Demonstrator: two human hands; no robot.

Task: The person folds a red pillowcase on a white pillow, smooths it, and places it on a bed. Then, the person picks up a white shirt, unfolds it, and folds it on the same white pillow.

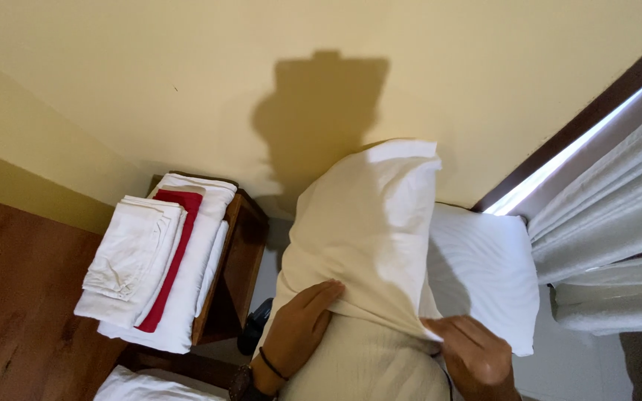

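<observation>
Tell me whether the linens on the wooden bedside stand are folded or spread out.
Folded. The white linens lie in a neat stack on the stand, with a folded red cloth layered between them.

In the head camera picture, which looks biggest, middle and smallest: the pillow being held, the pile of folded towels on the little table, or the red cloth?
1. Pillow, though it is nearest the camera, so that helps.
2. Pile of folded towels on the little wooden table.
3. Red cloth, only a strip showing.

Left hand and right hand grip the pillow.
</observation>
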